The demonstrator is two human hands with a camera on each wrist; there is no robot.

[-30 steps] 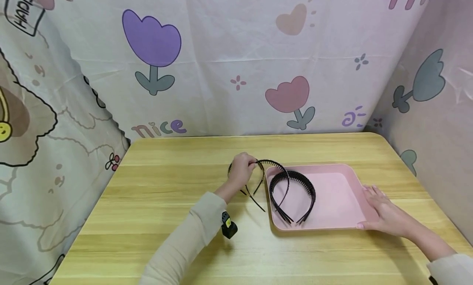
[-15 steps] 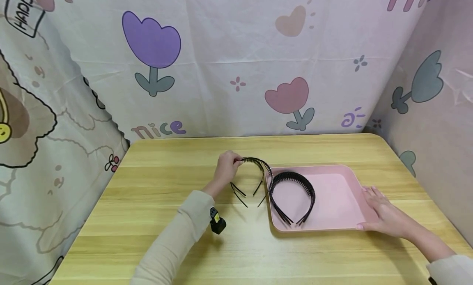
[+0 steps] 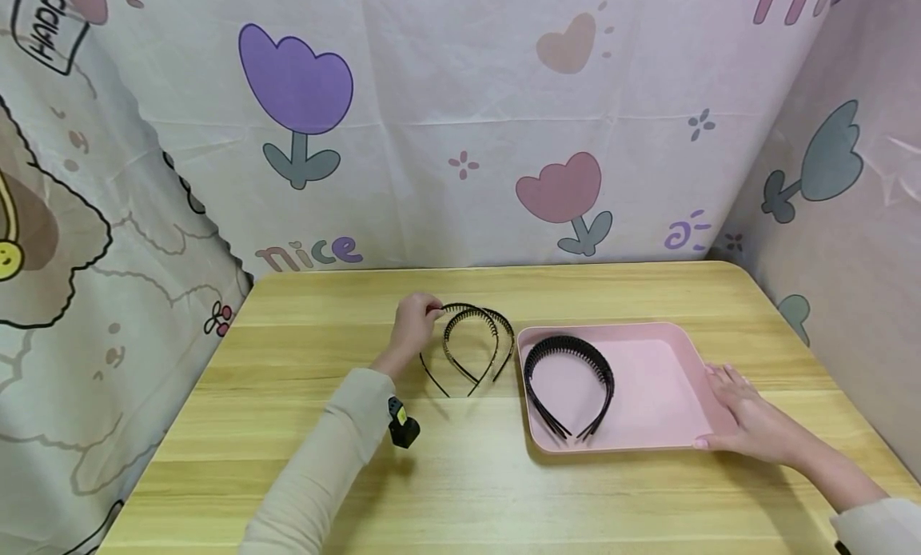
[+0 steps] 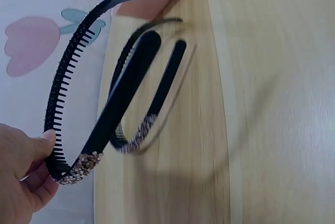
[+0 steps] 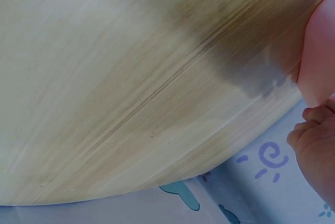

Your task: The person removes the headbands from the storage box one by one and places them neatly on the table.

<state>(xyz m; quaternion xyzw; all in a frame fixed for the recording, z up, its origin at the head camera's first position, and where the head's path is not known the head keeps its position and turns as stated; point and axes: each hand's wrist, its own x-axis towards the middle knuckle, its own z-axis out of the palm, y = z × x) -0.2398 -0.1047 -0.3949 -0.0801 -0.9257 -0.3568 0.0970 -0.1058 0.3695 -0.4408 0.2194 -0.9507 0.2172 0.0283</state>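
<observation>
Beige in the sleeves (image 3: 316,467) nearest the viewer, with a small black device (image 3: 403,433) at the left wrist. With the right hand (image 3: 748,415), touches the right side of a pink tray (image 3: 658,387), fingers extended along the wall, thumb at the near corner. In the tray's left end, a nested stack of black toothed headbands (image 3: 601,360), tips toward the viewer, well to the right of the left hand (image 3: 413,323). With that left hand, left of the tray, pinches a black headband (image 4: 118,106) between thumb and fingers, lifting it from the wood-grain table (image 3: 216,427); tilted, stretching rightward from the fingertips, with glittering stones just beside them. To the hand's right, crossed by the held band in the head view, a second headband (image 4: 167,82) on the table, also stone-studded, between hand and tray; impossible to tell whether touching the held one. Farthest back, a pale curtain (image 3: 403,179) printed with tulips, a heart and "nice".
</observation>
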